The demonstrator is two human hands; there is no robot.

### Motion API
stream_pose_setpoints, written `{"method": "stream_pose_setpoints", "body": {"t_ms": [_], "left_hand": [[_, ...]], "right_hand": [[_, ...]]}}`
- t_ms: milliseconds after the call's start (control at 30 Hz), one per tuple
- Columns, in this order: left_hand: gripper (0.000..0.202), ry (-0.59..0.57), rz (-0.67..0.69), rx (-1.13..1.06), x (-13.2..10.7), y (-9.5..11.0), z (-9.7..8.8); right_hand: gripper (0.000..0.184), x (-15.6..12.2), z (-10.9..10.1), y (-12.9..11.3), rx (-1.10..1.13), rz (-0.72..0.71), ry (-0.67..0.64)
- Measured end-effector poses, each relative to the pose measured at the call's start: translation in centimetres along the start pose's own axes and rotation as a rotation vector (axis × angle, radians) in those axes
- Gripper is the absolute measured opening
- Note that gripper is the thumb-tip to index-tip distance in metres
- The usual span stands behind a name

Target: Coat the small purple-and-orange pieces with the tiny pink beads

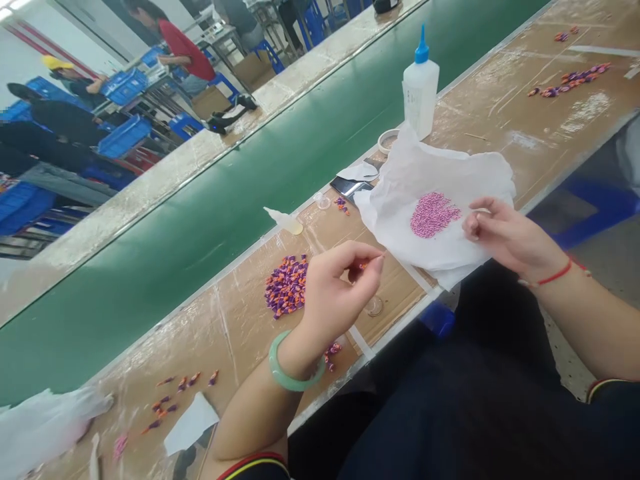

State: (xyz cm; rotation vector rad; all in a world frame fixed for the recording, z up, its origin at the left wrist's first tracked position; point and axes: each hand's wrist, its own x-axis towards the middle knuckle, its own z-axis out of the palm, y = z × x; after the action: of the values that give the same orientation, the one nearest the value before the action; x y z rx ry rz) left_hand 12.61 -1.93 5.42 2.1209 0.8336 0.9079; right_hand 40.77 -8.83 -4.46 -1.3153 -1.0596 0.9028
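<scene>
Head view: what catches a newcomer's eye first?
A heap of tiny pink beads lies on a crumpled white sheet on the bench, with the right hand at its edge. Left of it, the left hand pinches a small orange piece beside a purple-and-orange pile. A broad green belt runs behind.

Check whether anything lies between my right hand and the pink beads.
Nothing visible does. The right hand touches the white sheet beside the pink beads, only bare sheet between. The left hand pinches a small orange piece apart.
</scene>
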Motion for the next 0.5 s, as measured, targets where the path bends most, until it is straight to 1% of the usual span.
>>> {"method": "stream_pose_setpoints", "body": {"t_ms": [67, 100, 167, 267, 367, 433, 500], "left_hand": [[0.011, -0.007, -0.027, -0.004, -0.1, -0.1, 0.0], [0.011, -0.008, -0.041, -0.002, -0.1, -0.2, 0.0], [0.012, -0.011, -0.060, -0.002, -0.2, -0.2, 0.1], [0.013, -0.019, -0.066, -0.014, -0.3, 0.0, 0.0], [0.012, -0.024, -0.062, -0.026, -0.4, 0.2, -0.1], [0.012, -0.017, -0.067, -0.032, -0.5, 0.3, -0.1], [0.012, -0.004, -0.080, -0.038, -0.6, 0.4, -0.2]], "right_hand": [[0.033, -0.3, 0.2, -1.0, 0.307, 0.115, -0.023], [0.038, -0.5, 0.4, -1.6, 0.417, 0.161, -0.031], [0.042, -0.8, 0.8, -2.5, 0.508, 0.191, -0.025], [0.046, -1.2, 1.3, -3.4, 0.546, 0.153, -0.018], [0.045, -1.4, 1.6, -3.8, 0.545, 0.110, -0.030], [0.042, -1.4, 1.3, -3.6, 0.519, 0.090, -0.047], [0.037, -1.6, 0.6, -2.8, 0.415, 0.065, -0.038]]}}
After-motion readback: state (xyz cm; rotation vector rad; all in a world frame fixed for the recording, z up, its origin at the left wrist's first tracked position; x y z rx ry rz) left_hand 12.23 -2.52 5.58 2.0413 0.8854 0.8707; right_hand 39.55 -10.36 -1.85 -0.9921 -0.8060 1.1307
